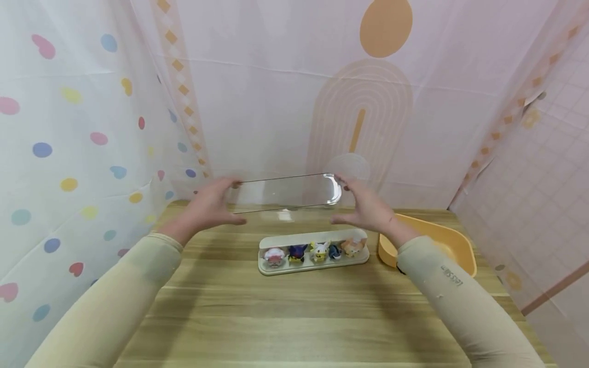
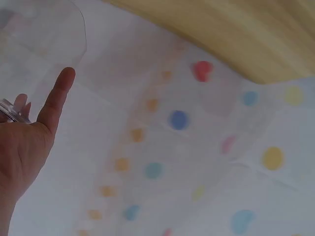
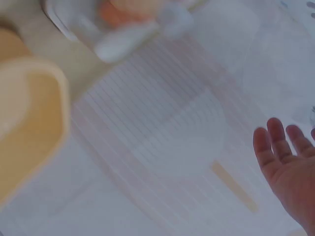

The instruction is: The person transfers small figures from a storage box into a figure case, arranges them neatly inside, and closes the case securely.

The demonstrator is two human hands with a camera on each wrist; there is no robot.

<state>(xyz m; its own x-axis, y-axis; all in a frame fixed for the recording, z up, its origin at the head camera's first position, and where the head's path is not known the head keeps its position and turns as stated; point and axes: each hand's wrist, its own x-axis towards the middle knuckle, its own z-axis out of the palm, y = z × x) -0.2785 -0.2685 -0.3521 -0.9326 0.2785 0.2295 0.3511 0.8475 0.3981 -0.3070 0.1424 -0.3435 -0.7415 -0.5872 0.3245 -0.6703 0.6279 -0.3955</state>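
A long clear plastic cover (image 1: pixel 290 193) is held up between both hands, above and behind a long cream display case. My left hand (image 1: pixel 209 207) grips its left end, fingers at the upper edge and thumb lower down; the left wrist view shows that thumb (image 2: pixel 58 98) straight beside the clear edge. The right hand (image 1: pixel 368 207) holds the other end with fingers at the top corner and thumb below. The cream display case (image 1: pixel 317 268) stands on the table, uncovered, with several small figurines (image 1: pixel 319 250) in a row inside.
An orange-yellow bin (image 1: pixel 442 240) stands on the right of the wooden table (image 1: pixel 276 317), partly behind the right forearm. Patterned cloth curtains (image 1: pixel 257 102) hang behind the table and at both sides.
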